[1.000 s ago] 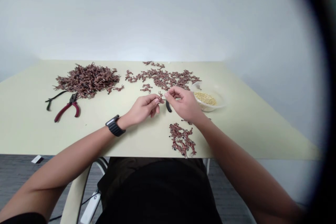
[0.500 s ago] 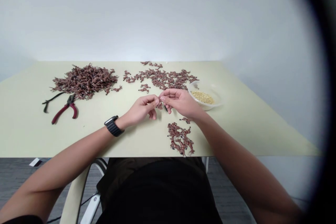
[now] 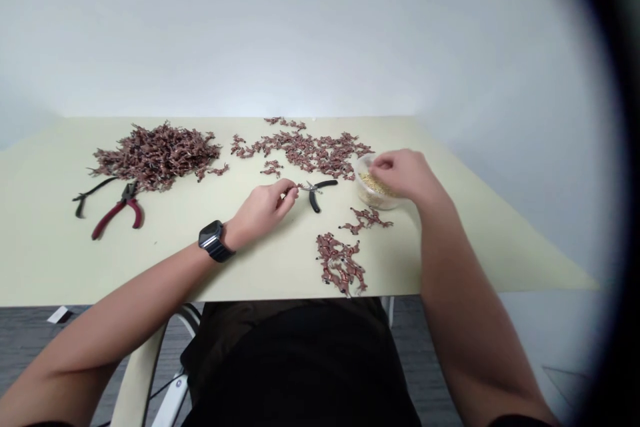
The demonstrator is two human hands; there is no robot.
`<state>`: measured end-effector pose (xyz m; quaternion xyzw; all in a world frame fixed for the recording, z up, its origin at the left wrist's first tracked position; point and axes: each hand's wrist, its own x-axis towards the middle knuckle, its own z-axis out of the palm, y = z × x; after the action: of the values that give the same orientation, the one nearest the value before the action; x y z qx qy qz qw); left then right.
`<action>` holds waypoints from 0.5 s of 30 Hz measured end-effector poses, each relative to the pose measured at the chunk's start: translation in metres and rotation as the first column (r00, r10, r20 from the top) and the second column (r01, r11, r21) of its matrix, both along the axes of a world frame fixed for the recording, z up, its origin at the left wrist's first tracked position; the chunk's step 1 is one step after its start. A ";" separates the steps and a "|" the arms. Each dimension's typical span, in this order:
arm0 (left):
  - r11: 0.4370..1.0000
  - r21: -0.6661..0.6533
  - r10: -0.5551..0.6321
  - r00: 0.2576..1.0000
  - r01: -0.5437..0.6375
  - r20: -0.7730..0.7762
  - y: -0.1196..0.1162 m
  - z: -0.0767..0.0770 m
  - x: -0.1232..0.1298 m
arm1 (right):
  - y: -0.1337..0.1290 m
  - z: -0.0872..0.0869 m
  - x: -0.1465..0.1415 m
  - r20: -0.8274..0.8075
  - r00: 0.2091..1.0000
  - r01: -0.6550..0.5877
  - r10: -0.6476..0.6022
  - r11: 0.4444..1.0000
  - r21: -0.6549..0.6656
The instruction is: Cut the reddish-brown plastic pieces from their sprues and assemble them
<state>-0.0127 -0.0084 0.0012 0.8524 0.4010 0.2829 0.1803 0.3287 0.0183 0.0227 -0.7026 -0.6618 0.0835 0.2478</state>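
Observation:
My left hand [image 3: 270, 208], with a dark watch on its wrist, pinches a small brown piece [image 3: 299, 186] over the middle of the table. Just right of its fingertips lie black-handled pliers [image 3: 315, 193], their handles spread. My right hand [image 3: 403, 175] is over the clear round bowl [image 3: 367, 195], its fingertips drawn together at the small golden bits [image 3: 376, 187]. What those fingers hold, if anything, is too small to see. In front of the bowl lie a few brown figures [image 3: 367, 219], with a cluster of several more [image 3: 340, 263] near the front edge.
A large heap of brown figures [image 3: 160, 153] lies at the left back, and a flatter spread [image 3: 310, 150] covers the middle back. Red-handled pliers [image 3: 117, 210] and a black tool [image 3: 90, 195] rest at the left. The pale table [image 3: 240, 280] ends close to my body.
My right hand has left my left hand and moved right to the bowl. The black-handled pliers and more figures in front of the bowl now show. My left hand has shifted slightly left.

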 end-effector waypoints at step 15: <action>1.000 -0.024 0.004 0.999 -0.003 0.039 0.003 -0.004 -0.001 | 0.015 -0.014 0.011 0.068 0.994 0.101 -0.091 0.983 -0.156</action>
<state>-0.0133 -0.0050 -0.0027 0.8438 0.4022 0.2949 0.1979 0.3397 0.0334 0.0090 -0.7534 -0.6256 0.1029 0.1744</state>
